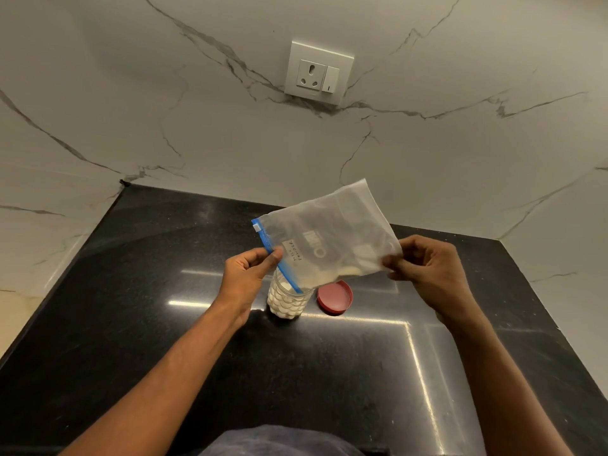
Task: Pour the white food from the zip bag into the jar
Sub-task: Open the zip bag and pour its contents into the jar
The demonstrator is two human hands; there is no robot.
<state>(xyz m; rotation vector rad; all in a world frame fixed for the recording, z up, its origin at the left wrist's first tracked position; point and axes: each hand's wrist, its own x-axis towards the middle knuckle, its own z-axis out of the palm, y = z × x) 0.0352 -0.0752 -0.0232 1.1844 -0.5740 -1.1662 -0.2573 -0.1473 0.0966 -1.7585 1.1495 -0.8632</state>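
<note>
A clear zip bag (332, 232) with a blue zip strip is held tilted above a clear jar (288, 299). Its lower zip corner dips into the jar's mouth. My left hand (248, 271) pinches the bag at the blue zip edge. My right hand (424, 268) pinches the bag's lower right corner. A little white food shows in the bag near its lower edge. White round pieces fill the lower part of the jar, which stands upright on the black countertop (164, 324).
A red lid (335, 297) lies upside down on the counter just right of the jar. A marble wall with a white socket plate (318, 72) rises behind. The counter's left edge meets the wall at the left.
</note>
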